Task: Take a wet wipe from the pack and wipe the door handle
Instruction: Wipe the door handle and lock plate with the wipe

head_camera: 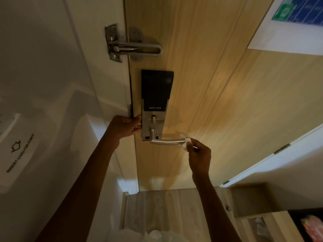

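Note:
A silver lever door handle (166,141) juts right from a smart lock plate (153,109) on a light wooden door (218,102). My right hand (199,154) pinches a small white wet wipe (187,143) against the free end of the handle. My left hand (126,125) grips the door's edge just left of the lock plate, fingers curled around it. The wipe pack is not clearly in view.
A metal swing-bar door guard (132,47) sits above the lock. A white wall (43,84) with a card-slot label (19,152) is on the left. A white hinged panel (279,163) and a shelf (253,201) lie right. Wood floor (166,206) is below.

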The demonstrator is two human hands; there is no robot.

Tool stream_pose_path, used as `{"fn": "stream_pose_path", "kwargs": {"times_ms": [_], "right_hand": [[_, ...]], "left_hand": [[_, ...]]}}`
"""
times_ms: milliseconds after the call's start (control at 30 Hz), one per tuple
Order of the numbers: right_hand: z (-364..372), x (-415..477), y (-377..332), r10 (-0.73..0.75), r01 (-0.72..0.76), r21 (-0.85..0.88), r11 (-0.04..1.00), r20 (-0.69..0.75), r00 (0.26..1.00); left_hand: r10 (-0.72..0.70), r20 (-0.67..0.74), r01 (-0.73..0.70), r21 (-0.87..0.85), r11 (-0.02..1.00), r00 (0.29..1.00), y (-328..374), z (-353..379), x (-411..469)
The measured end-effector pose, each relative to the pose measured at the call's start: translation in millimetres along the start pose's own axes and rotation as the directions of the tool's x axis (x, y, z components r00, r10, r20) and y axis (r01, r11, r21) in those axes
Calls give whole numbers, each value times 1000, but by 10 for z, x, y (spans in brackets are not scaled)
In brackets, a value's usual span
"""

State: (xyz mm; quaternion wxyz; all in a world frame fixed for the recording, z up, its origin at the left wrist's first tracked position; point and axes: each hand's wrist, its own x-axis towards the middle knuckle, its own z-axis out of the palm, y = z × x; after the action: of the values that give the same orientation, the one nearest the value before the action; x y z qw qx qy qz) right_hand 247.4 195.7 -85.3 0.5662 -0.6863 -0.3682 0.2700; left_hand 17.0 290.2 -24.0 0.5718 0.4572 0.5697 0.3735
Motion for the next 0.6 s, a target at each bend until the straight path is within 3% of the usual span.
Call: {"fn": "stream_pose_path", "kwargs": {"times_ms": [100,167,233,300,400,500,567,600], "right_hand": [[-56,-64,83,28,-27,-23,999,33,999],[-84,-194,207,146,-155,85,984,95,985],[-43,-227,221,298,-340,348,873,171,939],[69,-183,138,348,-408,520,751,213,913],[263,-291,28,381,-456,581,674,256,889],[316,-443,-52,429,-576,685,446,401,809],[232,-357,-46,451,-561,761,326,396,800],[195,-300,-54,460,-532,778,333,359,812]], "left_hand": [[-6,6,6,-10,1000,1000,-4,-4,-11],[-13,19,13,-21,1000,1000,-6,-9,-8],[-19,30,20,-36,999,999,-13,-21,10],[-24,31,26,-46,999,999,-32,-31,25],[-28,19,28,-34,999,999,-85,-44,53],[-15,15,15,-27,1000,1000,-104,-51,85],[-21,23,22,-48,999,1000,-109,-48,94],[-25,21,26,-63,998,999,-116,-43,98]]}}
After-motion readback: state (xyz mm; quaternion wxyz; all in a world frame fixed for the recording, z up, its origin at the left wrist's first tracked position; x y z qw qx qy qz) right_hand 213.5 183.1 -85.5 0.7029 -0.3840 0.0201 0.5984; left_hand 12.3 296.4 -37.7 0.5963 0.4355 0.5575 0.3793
